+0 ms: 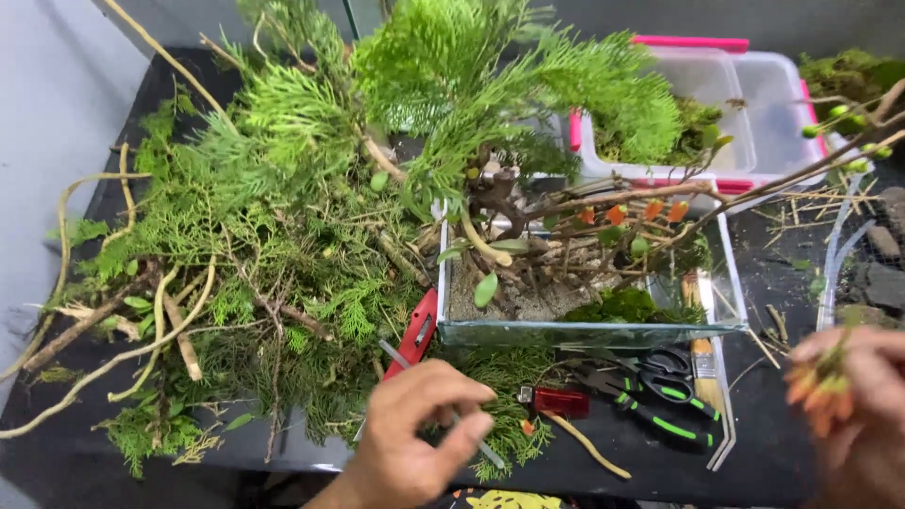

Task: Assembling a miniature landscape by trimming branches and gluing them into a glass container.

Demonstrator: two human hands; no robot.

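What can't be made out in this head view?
- Right hand: motion-blurred and cut by the frame edge; the orange sprig it holds is a smear.
- Left hand: covers the grip end of the thin metal tool.
- Glass tank: its inside is largely hidden by branches.
- Red cutter: partly buried under green cuttings.

Scissors (650,391) lie before tank (584,332), cuttings (255,245) left.

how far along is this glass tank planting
Done: the glass tank already holds sand, moss and twisted branches. In hand: the left hand grips a thin metal tool, and the right hand holds a small orange-leaved sprig, blurred. Left: a large pile of green cuttings lies unplaced beside the tank, with scissors out.
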